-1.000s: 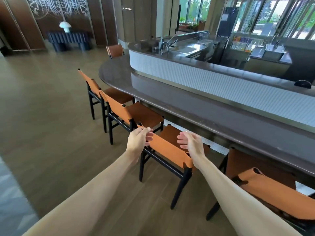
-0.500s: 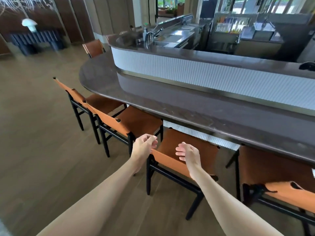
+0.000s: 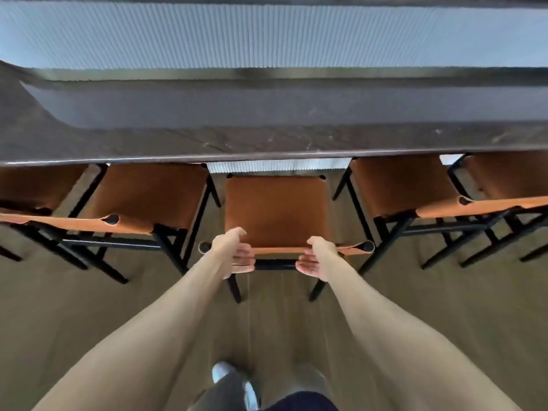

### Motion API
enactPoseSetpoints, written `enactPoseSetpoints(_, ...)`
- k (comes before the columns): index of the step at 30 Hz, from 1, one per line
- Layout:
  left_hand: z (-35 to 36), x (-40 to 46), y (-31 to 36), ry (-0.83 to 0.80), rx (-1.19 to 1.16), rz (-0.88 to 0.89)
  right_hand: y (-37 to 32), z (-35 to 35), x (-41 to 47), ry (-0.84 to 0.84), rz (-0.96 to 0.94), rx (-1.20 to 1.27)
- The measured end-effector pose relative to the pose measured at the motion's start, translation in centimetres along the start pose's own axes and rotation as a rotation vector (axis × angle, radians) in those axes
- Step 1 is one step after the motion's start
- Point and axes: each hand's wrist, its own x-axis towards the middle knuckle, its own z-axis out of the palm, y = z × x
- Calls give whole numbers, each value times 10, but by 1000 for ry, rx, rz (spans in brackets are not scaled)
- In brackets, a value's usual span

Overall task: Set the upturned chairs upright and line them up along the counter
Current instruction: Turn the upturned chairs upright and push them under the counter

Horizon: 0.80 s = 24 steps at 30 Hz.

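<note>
I look straight down on an upright chair (image 3: 277, 210) with an orange-brown leather seat and black frame, set just short of the dark counter (image 3: 267, 137). My left hand (image 3: 235, 252) grips the left part of its leather backrest strap. My right hand (image 3: 317, 258) holds the right part of the same strap, fingers curled under it. Neighbouring chairs stand upright along the counter: one to the left (image 3: 145, 194) and one to the right (image 3: 403, 185), their front edges tucked under the counter lip.
More chairs show at the far left (image 3: 35, 185) and far right (image 3: 510, 173) edges. A ribbed white panel (image 3: 267, 34) rises behind the counter top. Wooden floor (image 3: 89, 307) lies under me, with my shoe (image 3: 222, 370) at the bottom.
The view has swung from an oblique look along the counter to straight down. Both hands, loose over the backrest before, now close on its strap, and the chair sits square to the counter.
</note>
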Motion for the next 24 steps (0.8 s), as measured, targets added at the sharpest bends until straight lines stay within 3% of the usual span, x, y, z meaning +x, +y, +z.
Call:
enactPoseSetpoints(5, -13, 45, -6, -94, -59, -188, 24, 18, 20, 1, 71, 273)
enactPoseSetpoints(9, -12, 74, -1, -81, -307, -260, 14, 28, 44, 16, 2, 481)
enactPoseSetpoints(13, 16, 83, -4, 70, -679, -129, 9, 31, 58, 9, -23, 570)
enactPoseSetpoints(18, 33, 90, 16, 171, -763, -124, -18, 30, 69, 66, -4, 609)
enactPoseSetpoints(24, 41, 92, 75, 144, -776, 9, -79, 37, 70, -14, -71, 623)
